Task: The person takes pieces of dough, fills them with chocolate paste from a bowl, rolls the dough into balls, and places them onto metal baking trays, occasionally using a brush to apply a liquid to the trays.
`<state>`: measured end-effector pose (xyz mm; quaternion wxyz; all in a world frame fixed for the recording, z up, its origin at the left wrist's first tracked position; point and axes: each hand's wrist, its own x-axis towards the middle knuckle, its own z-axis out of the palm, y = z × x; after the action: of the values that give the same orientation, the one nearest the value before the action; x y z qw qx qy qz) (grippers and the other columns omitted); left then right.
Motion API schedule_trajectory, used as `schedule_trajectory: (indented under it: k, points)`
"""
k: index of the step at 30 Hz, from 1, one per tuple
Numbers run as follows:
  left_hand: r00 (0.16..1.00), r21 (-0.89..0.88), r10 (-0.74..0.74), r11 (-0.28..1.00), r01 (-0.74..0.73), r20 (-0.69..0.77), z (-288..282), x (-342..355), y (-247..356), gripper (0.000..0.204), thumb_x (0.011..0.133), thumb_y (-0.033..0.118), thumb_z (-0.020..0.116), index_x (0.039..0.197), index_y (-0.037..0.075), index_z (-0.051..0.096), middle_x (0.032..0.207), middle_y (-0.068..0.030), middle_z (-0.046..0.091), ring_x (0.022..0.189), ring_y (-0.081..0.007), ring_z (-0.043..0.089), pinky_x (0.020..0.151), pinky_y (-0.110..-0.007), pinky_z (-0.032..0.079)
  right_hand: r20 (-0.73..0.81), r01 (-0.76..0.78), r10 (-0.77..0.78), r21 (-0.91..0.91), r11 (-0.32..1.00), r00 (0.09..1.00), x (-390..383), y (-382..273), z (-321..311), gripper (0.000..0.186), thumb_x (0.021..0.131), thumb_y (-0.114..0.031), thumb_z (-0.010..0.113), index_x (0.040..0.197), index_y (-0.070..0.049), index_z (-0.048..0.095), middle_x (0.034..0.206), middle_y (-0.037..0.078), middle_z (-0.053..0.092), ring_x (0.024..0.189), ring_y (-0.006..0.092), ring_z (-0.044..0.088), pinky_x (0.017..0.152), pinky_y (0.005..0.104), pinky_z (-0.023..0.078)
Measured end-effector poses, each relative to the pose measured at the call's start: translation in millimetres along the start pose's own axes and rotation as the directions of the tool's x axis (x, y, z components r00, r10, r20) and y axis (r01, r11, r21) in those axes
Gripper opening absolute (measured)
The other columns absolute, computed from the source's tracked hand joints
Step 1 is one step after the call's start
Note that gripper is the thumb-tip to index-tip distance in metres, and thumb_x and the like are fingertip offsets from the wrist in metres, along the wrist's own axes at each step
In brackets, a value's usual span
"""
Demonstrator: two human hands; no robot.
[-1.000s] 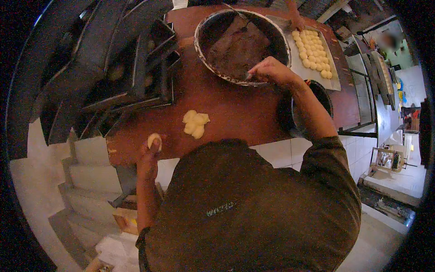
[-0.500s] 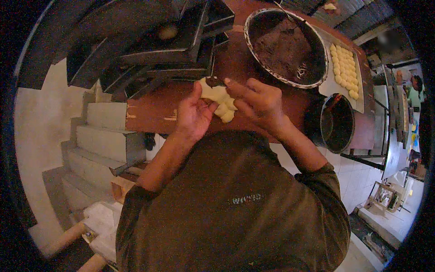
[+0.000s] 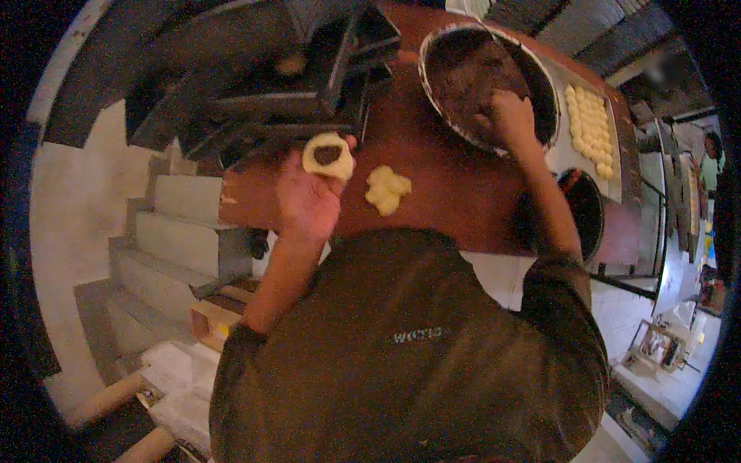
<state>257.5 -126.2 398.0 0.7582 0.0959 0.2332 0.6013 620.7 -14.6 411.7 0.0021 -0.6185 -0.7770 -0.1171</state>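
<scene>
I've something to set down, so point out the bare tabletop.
Bare red-brown table shows between the dough pieces and the dark bucket, below the large basin. A narrower strip runs between the basin and the stacked dark trays. Upper right is crowded: the basin and the pale tray of dough balls.

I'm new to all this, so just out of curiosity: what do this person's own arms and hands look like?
The left hand and right hand look bare, without gloves. The forearms are uncovered too, with no cables visible. Dark brown sleeves end around the elbows.
</scene>
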Motion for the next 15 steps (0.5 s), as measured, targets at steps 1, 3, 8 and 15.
schedule_trajectory:
  k: [1,3,8,15]
  points:
    - [0.999,0.040,0.032,0.999,-0.031,-0.027,-2,9,2,0.050,0.103,0.031,0.052,0.130,-0.011,0.052,0.137,-0.0308,0.056,0.128,-0.0366,0.058,0.105,-0.042,0.052,-0.272,0.084,-0.003,0.287,0.954,0.962,0,-21,-15,0.029,0.081,-0.029,0.079,0.099,-0.008,0.076,0.108,0.015,0.071,0.103,0.0352,0.068,0.088,0.0477,0.054]
    - [0.997,-0.008,0.017,1.000,-0.018,-0.074,3,16,-1,0.039,0.099,0.019,0.055,0.126,-0.010,0.056,0.134,-0.0290,0.059,0.122,-0.0337,0.062,0.102,-0.040,0.055,-0.571,0.399,-0.068,0.477,0.783,0.818,-21,-67,-50,0.034,0.078,-0.023,0.082,0.109,-0.009,0.076,0.114,0.013,0.069,0.108,0.0333,0.065,0.095,0.0483,0.052]
    - [0.990,0.224,-0.024,0.973,0.055,-0.140,3,4,-22,0.040,0.095,0.004,0.057,0.134,-0.002,0.057,0.134,-0.0172,0.062,0.118,-0.0253,0.063,0.102,-0.037,0.054,-0.643,0.738,-0.368,0.533,0.414,0.672,-31,-143,-68,0.028,0.078,-0.015,0.081,0.106,-0.011,0.077,0.112,0.010,0.069,0.105,0.0316,0.065,0.090,0.0423,0.055]
    - [0.986,0.974,0.067,0.159,-0.163,0.154,-7,-14,-28,0.041,0.097,0.008,0.057,0.137,0.005,0.063,0.142,-0.0119,0.059,0.118,-0.0196,0.063,0.101,-0.031,0.051,0.218,-0.431,-0.480,0.812,-0.394,0.850,-32,-145,-38,0.029,0.081,-0.014,0.081,0.108,-0.006,0.075,0.111,0.013,0.070,0.097,0.0324,0.069,0.084,0.0375,0.056]
